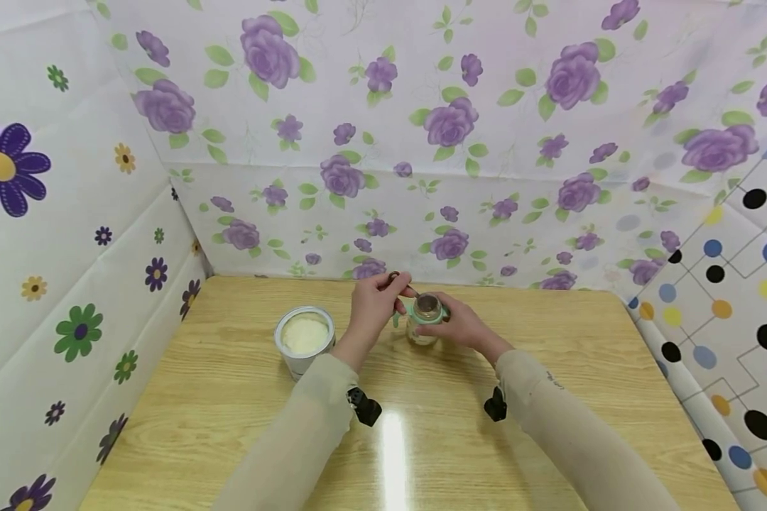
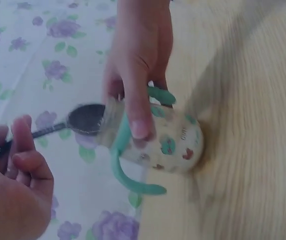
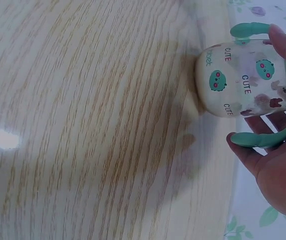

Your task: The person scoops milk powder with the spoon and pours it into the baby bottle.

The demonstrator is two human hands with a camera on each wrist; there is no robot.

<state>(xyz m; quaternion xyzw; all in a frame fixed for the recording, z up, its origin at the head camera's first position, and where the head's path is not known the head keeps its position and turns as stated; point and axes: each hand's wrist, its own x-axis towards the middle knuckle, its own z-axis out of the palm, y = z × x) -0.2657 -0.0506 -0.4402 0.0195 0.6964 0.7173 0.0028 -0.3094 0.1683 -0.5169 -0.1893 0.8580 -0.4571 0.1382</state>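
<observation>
My left hand (image 1: 372, 305) pinches the handle of a dark spoon (image 2: 85, 119), whose bowl sits at the mouth of a clear baby bottle (image 2: 175, 142). My right hand (image 1: 459, 323) grips that bottle round its neck and green handles (image 3: 258, 140). The bottle stands on the table without a lid, and "CUTE" and small green faces are printed on its side. To the left of my left hand, an open can (image 1: 294, 363) holds pale cream powder (image 1: 305, 333). In the head view the spoon's bowl looks brown over the bottle's opening.
The wooden table (image 1: 230, 433) carries a bright reflection near its front. A curtain (image 1: 332, 234) with purple roses hangs directly behind the table, with patterned sheets (image 1: 729, 284) at either side. Each wrist bears a small black camera (image 1: 364, 407).
</observation>
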